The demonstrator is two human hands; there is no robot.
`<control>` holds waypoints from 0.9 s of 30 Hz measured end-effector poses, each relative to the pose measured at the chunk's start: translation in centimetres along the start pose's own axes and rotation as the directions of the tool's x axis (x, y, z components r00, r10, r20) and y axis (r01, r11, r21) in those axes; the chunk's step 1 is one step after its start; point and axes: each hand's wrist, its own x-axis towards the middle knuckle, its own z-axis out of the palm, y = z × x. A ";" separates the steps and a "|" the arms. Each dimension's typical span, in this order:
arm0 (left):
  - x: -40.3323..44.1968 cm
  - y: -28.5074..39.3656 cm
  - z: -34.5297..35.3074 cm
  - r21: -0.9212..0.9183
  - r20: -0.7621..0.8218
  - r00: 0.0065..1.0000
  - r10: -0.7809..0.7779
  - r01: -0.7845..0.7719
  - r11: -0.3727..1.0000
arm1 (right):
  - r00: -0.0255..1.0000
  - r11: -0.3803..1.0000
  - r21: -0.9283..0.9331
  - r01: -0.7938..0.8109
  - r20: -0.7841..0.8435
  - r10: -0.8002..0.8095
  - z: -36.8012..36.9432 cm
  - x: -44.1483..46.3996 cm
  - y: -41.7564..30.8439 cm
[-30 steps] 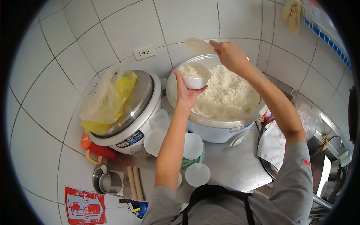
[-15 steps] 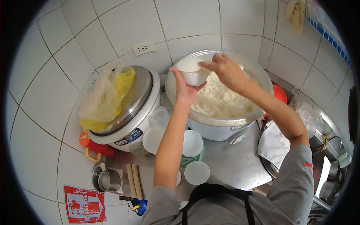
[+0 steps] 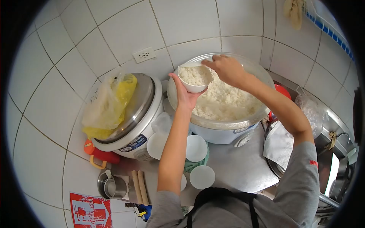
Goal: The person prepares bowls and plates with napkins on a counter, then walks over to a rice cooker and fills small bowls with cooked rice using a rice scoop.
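My left forearm stretches forward, partly hiding a spare bowl (image 3: pixel 154 146). My left hand (image 3: pixel 187 95) cups the white bowl (image 3: pixel 194 88), holding rice (image 3: pixel 195 75), over the left side of the rice-filled cooker (image 3: pixel 213 132). My right hand (image 3: pixel 229 71) bends beside the bowl's rim, fingers curled; I can't tell what they grip.

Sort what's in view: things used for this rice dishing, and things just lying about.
In use:
- left hand, holding a bowl of rice
- right hand, at the bowl
- open cooker
- other white bowls, probably

Lying about, apparently:
- yellow bag
- metal cups
- tan rods
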 end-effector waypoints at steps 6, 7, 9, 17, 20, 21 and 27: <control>-0.2 0.1 0.1 -0.064 -0.051 0.999 0.008 -0.011 0.998 | 0.998 0.941 0.334 -0.064 0.044 0.052 -0.1 -0.7 0.7; -0.2 0.1 0.1 -0.072 -0.066 0.998 0.005 -0.010 0.997 | 0.983 0.915 0.358 -0.183 0.092 0.161 -0.3 -1.0 0.7; 0.0 0.1 0.1 -0.101 -0.095 0.995 0.010 -0.020 0.995 | 0.916 0.833 0.382 -0.400 0.190 0.353 -0.8 -2.1 0.5; 0.4 -0.4 -0.4 0.091 -0.031 1.000 0.001 0.002 0.996 | 0.974 0.926 0.304 -0.223 0.110 0.198 2.7 -2.4 -2.4; 0.5 -0.3 -0.1 0.122 0.004 1.000 -0.027 0.027 0.992 | 0.963 0.930 0.315 -0.191 0.241 0.117 -0.7 1.0 1.5; 0.4 -0.6 0.0 0.136 0.019 0.999 -0.043 0.040 0.990 | 0.971 0.920 0.349 -0.181 0.214 0.109 -0.8 2.0 2.5; -0.2 -0.2 0.5 0.163 0.015 0.999 -0.047 0.044 0.986 | 0.926 0.954 0.299 0.028 0.352 -0.137 -3.3 4.8 2.3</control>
